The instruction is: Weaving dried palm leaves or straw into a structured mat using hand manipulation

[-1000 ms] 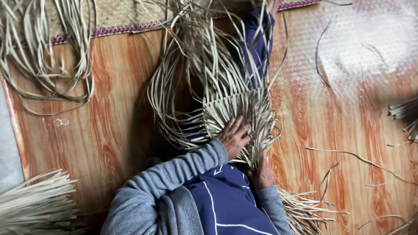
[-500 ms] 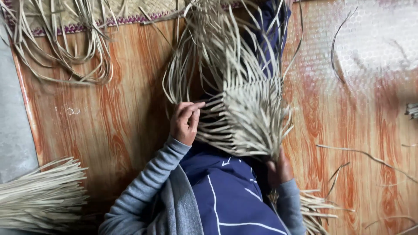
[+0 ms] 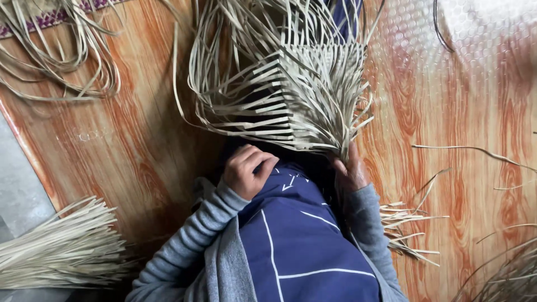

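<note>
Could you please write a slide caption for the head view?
Right hand steadies a half-woven straw mat; left hand rests curled below it.

Straw bundle [image 3: 56,246] and loose strand loop [image 3: 67,56] — on wood-grain floor [image 3: 140,140].

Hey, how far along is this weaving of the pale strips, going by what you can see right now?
Done: a woven panel of crossed pale strips sits over the lap. In hand: the right hand grips the panel's lower edge, while the left hand is curled just below it, holding nothing that shows. Left: many loose strip ends fan out unwoven, and an unused bundle lies on the floor.
</note>
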